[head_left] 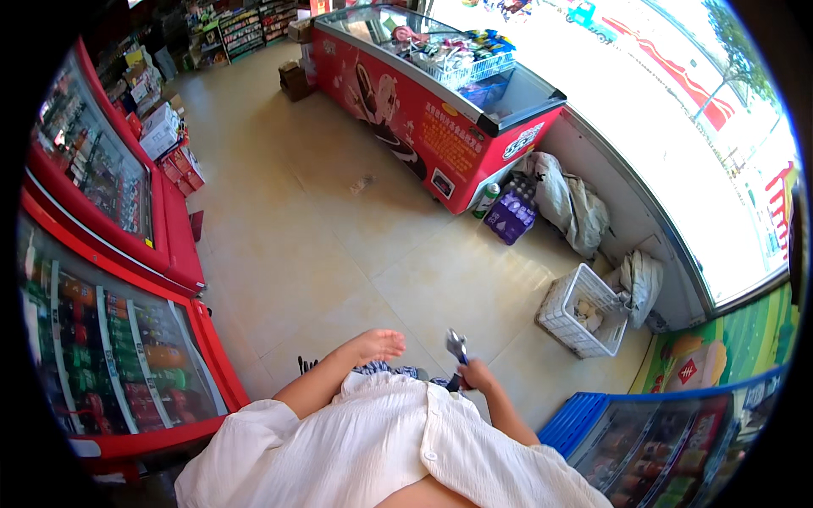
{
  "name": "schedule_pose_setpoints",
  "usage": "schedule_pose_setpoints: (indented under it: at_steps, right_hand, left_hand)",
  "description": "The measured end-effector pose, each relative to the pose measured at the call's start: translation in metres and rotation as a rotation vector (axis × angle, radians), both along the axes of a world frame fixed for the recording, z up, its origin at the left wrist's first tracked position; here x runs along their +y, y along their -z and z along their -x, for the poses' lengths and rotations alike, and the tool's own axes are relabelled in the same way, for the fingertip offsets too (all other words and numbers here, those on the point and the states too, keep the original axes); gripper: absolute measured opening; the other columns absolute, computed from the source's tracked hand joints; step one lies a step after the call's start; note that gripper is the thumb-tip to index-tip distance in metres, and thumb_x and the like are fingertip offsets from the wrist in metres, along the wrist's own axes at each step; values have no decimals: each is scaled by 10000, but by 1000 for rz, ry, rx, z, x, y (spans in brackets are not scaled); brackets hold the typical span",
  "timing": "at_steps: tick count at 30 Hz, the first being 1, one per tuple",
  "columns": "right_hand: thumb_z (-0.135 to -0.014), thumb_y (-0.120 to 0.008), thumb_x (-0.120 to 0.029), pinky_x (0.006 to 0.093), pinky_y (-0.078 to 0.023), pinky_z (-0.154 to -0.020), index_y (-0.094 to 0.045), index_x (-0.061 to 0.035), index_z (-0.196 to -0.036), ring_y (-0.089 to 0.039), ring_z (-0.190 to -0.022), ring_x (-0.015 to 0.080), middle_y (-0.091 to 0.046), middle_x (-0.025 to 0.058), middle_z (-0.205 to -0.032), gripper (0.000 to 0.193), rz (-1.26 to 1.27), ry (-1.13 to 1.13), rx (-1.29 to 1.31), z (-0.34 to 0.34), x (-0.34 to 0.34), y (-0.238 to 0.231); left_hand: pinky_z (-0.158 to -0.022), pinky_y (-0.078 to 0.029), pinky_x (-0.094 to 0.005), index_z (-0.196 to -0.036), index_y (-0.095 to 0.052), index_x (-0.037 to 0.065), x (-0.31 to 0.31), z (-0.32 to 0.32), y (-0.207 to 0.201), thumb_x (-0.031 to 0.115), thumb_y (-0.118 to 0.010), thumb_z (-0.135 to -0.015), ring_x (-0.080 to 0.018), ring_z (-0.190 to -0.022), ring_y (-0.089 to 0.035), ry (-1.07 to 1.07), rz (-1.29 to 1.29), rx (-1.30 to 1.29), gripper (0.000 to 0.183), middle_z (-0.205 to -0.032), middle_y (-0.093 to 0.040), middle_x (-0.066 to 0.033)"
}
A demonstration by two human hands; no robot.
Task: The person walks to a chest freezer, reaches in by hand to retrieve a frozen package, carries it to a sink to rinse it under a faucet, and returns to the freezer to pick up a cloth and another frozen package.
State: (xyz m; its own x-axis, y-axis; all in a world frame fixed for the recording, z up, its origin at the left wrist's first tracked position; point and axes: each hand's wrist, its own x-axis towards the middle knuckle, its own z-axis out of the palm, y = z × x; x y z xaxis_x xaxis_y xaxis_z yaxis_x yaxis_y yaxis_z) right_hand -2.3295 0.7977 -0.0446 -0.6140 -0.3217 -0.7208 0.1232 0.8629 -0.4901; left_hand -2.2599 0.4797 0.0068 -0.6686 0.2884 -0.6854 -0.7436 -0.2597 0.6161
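My right hand (479, 375) is closed round the dark blue handle of what looks like an adjustable wrench (456, 345), its silver head pointing up and away from me. In front of my body on the left, my left hand (378, 345) holds nothing, fingers stretched out toward the right. A gap separates it from the wrench. Below both hands, blue-and-white patterned cloth (381, 368) shows in part past the edge of my white shirt (339, 440).
Red drinks coolers (206, 339) line the left, with boxes (161, 131) beyond. Ahead stands a red chest freezer (406, 110). Right of it are a purple bottle pack (511, 217), grey sacks (563, 203) and a white crate (555, 309). A blue-framed cooler (576, 421) is at lower right.
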Motion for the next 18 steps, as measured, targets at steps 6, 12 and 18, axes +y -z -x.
schedule_pose_setpoints:
  at_steps: [6, 12, 18]
  right_hand:
    - [-904, -568, -223, 279, -468, -465, -595, -8, -789, -589, -503, 159, -613, 88, -634, 245, 575, 85, -458, 154, -218, -100]
    - [-940, -547, -317, 244, -460, -583, -579, -36, -954, -563, -656, 98, -608, 30, -736, 283, 829, -196, -416, 261, -359, -96]
    - [-954, -514, -340, 228, -512, -571, -592, -30, -1009, -627, -629, 119, -652, 52, -774, 324, 601, 51, -440, 408, -421, -71]
  left_hand:
    - [-920, -441, -351, -1325, -426, 84, -77, 121, 9, 481, -591, -875, -205, -1121, -552, -294, -422, 99, 622, -1237, -569, -90]
    - [-985, -429, -446, -1186, -547, 65, -177, 269, 6, 387, -558, -912, -260, -1173, -523, -601, -610, 134, 422, -1280, -545, -114]
    - [-871, -475, -416, -806, -523, 112, -302, 360, 34, 322, -523, -946, -245, -1050, -607, -934, -576, -31, 253, -1100, -653, -97]
